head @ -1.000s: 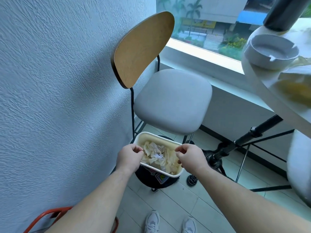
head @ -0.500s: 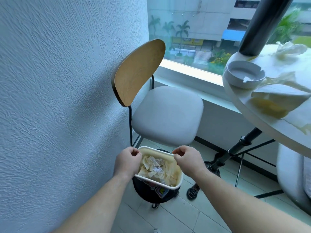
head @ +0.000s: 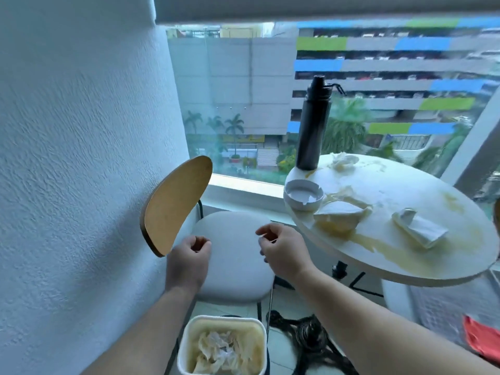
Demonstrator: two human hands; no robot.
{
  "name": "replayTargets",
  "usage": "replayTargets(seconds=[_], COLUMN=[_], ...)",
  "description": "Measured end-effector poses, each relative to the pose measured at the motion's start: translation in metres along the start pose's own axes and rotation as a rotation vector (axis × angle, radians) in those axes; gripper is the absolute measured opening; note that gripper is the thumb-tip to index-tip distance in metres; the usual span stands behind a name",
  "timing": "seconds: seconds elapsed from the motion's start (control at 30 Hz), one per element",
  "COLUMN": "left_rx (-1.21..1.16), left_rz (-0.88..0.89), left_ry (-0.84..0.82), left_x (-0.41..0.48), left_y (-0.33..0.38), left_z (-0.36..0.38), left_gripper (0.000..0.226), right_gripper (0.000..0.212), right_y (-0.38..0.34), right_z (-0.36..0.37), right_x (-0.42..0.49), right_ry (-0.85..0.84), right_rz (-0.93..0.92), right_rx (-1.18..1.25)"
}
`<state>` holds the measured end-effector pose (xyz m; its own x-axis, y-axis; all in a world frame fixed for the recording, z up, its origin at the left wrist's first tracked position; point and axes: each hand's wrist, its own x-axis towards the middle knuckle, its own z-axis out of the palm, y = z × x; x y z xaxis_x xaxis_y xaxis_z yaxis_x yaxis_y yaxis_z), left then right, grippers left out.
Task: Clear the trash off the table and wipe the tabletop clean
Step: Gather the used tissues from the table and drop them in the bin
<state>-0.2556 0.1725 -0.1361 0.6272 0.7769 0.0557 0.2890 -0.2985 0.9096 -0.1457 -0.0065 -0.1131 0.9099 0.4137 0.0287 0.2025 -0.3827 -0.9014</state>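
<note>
Bottle (head: pixel 313 125), ashtray (head: pixel 303 194), tissues (head: pixel 339 215) crowd stained table (head: pixel 405 190).
</note>
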Motion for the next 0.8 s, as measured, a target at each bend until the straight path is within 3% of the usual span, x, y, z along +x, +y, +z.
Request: replayTargets(seconds=[0.13,0.4,0.6,0.8], left_rx=[-0.070,-0.230,-0.271,-0.303], left_rz=[0.176,0.356,0.401,0.389], left_ry=[-0.062,-0.189,-0.228,-0.276], left_x=[0.016,0.025,0.033,0.048], left_y=[0.053,0.148,0.196,0.228], left_z=[0.020,0.100,0.183,0.248], left_gripper=[0.014,0.012,0.014,0.012], right_gripper=[0.020,0.022,0.022,0.022], right_y=[-0.028,-0.024,0.014,0.047], right_z=[-0.039,-0.137,-0.212,-0.275], right_x=[0.013,0.049,0.096,0.156], right_ry=[0.129,0.322,0.417,0.393], right_rz=[-0.065,-0.066,-0.045,-0.036], right_rx=[0.034,-0.012,-0.043,-0.091])
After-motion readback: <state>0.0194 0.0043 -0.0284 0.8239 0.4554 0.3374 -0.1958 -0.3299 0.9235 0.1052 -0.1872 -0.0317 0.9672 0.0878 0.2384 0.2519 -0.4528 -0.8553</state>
